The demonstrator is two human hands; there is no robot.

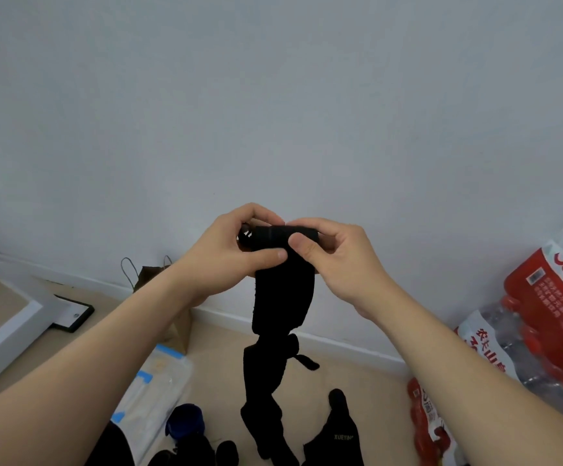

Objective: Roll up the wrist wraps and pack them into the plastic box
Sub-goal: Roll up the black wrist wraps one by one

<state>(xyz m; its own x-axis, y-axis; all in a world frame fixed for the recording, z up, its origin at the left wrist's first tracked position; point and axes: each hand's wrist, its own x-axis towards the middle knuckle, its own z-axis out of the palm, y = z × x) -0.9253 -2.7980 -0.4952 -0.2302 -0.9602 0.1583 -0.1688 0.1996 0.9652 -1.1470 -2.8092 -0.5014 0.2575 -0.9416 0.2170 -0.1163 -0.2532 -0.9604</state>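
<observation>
Head view. Plain pale wall point(273, 95) across the whole upper part, white skirting board below it, then beige floor point(357, 375). At far left a white piece of furniture point(7, 317) with a flat black-framed panel point(74, 316) just beside it. Against the wall, a brown paper bag point(148, 280) with cord handles, partly hidden behind the left forearm. At right, red shrink-wrapped packs of water bottles point(559, 314), stacked near the wall.

Held up in the air in front of the wall: a black wrist wrap point(283, 297), its top end rolled into a short tight roll. Left hand point(236, 253) curled round the left end of that roll, thumb pressed on the front. Right hand point(333, 257) pinching the right end, thumb on the front and fingers behind. Both thumbs nearly touching. Rest of the wrap hanging down loose and twisted, with a small tab sticking out to the right partway down.

On the floor below: a clear plastic box point(159, 381) with blue clips, under the left forearm; a dark blue roll point(185, 422) just beside it; a second black wrap point(337, 435) with pale lettering, lying unrolled to the right of the hanging end.
</observation>
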